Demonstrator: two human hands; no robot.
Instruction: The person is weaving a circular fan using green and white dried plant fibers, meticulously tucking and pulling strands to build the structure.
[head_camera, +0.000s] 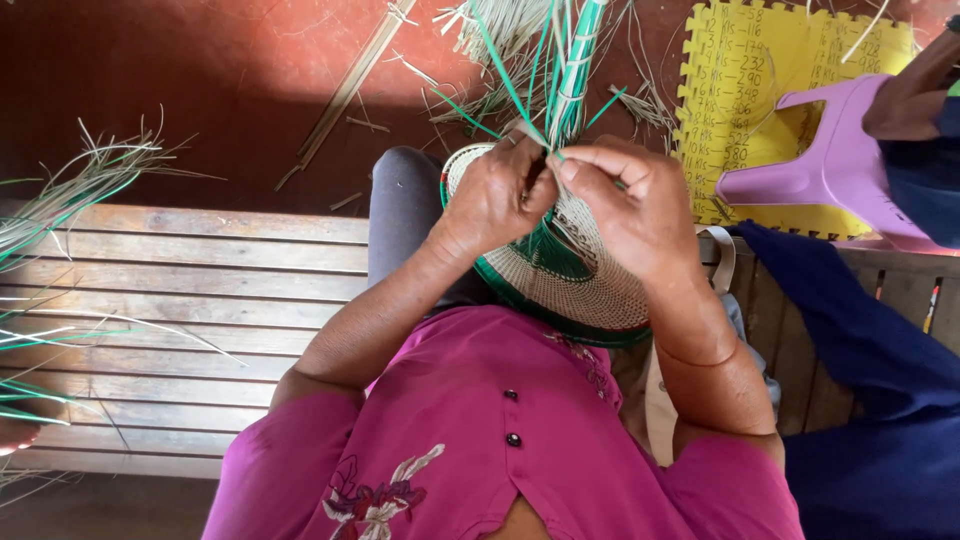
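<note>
Magenta blouse (500, 440) with dark buttons and a flower stitched near the hem fills the near edge, and both forearms rise from it toward the middle of the view. On the lap, against a grey-clad knee (405, 215), rests a round woven basket piece (590, 285): tightly coiled pale fibre in fine ridged rows, rimmed and spoked with green, shallow like a dish; nothing can be seen lying in it. The left hand (495, 195) presses on its upper rim, fingers curled and pinching at the weave. The right hand (630, 205) meets it thumb to thumb, fingertips nipped on a thin green strand (510, 100) that runs up and away. Both wrists are bent inward, knuckles high.

Weathered wooden planks (200, 300) form the bench beneath. At the left edge, loose grass blades (60, 200), pale and green, fan across it. Beyond the hands a bundle of dry and green fibre (560, 50) lies on the red floor (200, 80). Far right sit a yellow foam mat (760, 90) with jigsaw edges and a lilac plastic stool (830, 165), beside another person's dark blue sleeve (860, 340).
</note>
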